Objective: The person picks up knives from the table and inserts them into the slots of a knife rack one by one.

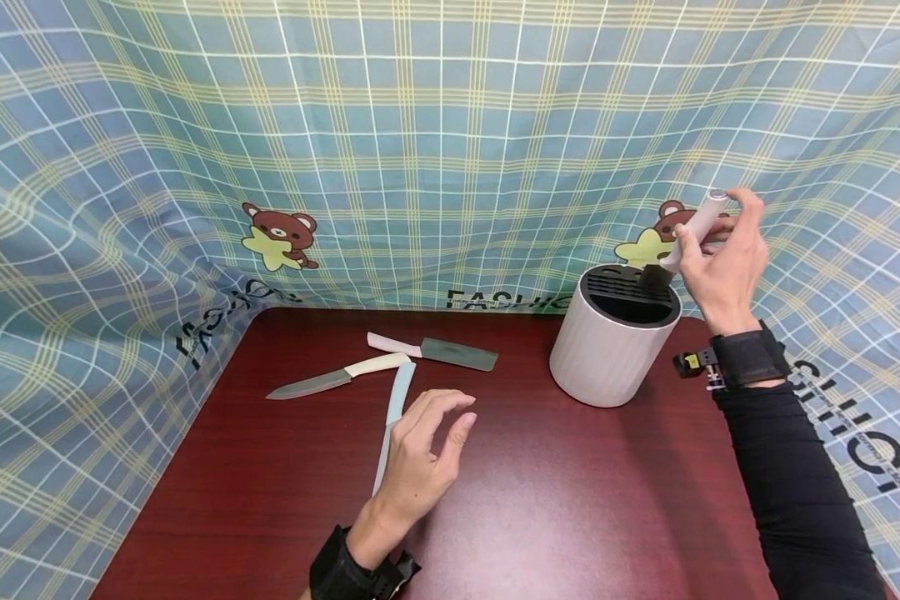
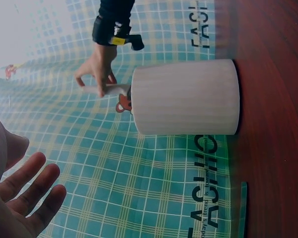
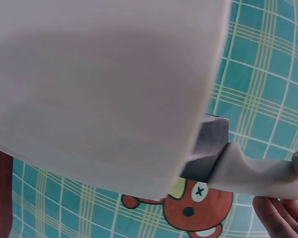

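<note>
My right hand (image 1: pixel 731 262) pinches the pale handle of a kitchen knife (image 1: pixel 697 227) above the round white knife block (image 1: pixel 607 358). Its wide dark blade reaches down into the slotted black top; the lower part is hidden inside. The right wrist view shows a short stretch of that blade (image 3: pixel 211 146) past the block's rim. My left hand (image 1: pixel 416 458) hovers over the table holding nothing, fingers loosely bent and thumb apart from them. Partly beneath it in the head view lies a knife with a light blue handle (image 1: pixel 401 390).
Left of the block, a cleaver (image 1: pixel 457 353) with a pale pink handle lies on the dark red table (image 1: pixel 540 500). Near it is a cream-handled knife (image 1: pixel 315 383), its tip pointing left. A checked cloth (image 1: pixel 450 167) hangs behind and along the sides.
</note>
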{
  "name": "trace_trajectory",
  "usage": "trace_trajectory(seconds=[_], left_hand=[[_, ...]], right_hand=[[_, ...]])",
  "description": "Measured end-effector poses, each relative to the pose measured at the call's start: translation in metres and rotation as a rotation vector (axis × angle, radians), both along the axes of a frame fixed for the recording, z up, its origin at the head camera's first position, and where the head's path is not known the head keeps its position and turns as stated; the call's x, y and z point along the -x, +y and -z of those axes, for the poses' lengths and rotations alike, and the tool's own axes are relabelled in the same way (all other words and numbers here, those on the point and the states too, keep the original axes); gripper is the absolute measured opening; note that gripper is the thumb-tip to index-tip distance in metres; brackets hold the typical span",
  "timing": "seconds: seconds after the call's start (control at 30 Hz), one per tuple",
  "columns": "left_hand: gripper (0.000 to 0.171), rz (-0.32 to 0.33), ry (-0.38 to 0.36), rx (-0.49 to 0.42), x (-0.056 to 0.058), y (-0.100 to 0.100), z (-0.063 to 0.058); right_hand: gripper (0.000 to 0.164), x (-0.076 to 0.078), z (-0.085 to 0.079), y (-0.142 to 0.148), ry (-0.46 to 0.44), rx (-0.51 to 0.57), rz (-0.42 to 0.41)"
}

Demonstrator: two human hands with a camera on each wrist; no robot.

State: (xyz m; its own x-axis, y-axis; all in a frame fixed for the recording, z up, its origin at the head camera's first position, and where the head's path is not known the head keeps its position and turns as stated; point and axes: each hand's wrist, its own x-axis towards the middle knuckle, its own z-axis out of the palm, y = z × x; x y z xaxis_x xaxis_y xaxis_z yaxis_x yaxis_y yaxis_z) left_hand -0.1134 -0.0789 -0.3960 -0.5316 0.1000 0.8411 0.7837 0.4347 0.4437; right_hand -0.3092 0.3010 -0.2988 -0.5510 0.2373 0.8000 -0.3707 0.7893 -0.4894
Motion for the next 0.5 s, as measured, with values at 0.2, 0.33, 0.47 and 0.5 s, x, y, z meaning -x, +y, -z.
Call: trace_trajectory(seconds=[0.2, 0.33, 0.47, 0.5], left_hand=[[0.019, 0.002, 0.001, -0.003, -0.001, 0.001, 0.001], [0.020, 0.001, -0.002, -0.002, -0.001, 0.000, 0.001], [0.021, -0.003, -0.003, -0.001, -0.001, 0.000, 0.001], [0.021, -0.003, -0.002, -0.001, -0.001, 0.000, 0.001]], right_hand=[[0.055, 0.001, 0.008, 0.001, -0.008, 0.006, 0.003], [0.056, 0.001, 0.011, 0.001, -0.024, 0.011, 0.020], [0.057, 0.002, 0.014, 0.002, -0.033, 0.018, 0.021], [0.057, 0.002, 0.015, 0.002, -0.036, 0.019, 0.019]])
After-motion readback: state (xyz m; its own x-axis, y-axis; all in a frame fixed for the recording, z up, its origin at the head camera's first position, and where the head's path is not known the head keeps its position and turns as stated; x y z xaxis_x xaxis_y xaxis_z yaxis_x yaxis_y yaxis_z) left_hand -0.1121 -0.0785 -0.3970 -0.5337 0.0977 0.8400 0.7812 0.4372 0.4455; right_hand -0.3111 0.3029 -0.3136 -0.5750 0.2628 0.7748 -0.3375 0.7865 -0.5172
